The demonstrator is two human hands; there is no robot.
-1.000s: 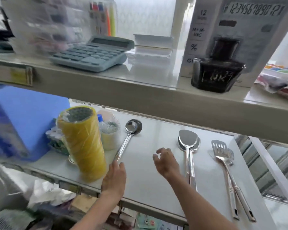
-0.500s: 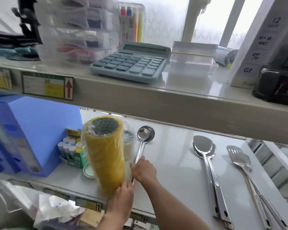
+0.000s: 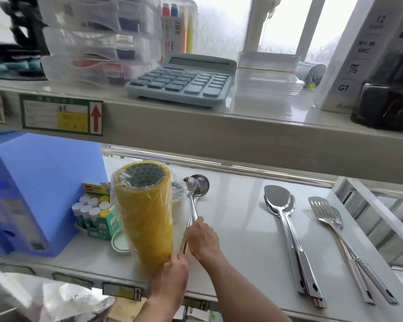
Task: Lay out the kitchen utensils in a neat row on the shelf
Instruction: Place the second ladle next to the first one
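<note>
My right hand (image 3: 201, 238) clamped on ladle (image 3: 194, 201) handle, far-left on shelf (image 3: 242, 228); left hand (image 3: 170, 273) grips base of yellow tape stack (image 3: 144, 212) touching handle; risk: dragging ladle right tips stack; spatulas (image 3: 286, 231) and slotted turners (image 3: 335, 231) lie right.

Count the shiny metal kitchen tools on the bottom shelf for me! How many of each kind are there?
Ladles: 2, nested, the right hand on their handles
Solid turners: 2, stacked
Slotted turners: 2, stacked
Total: 6
</note>
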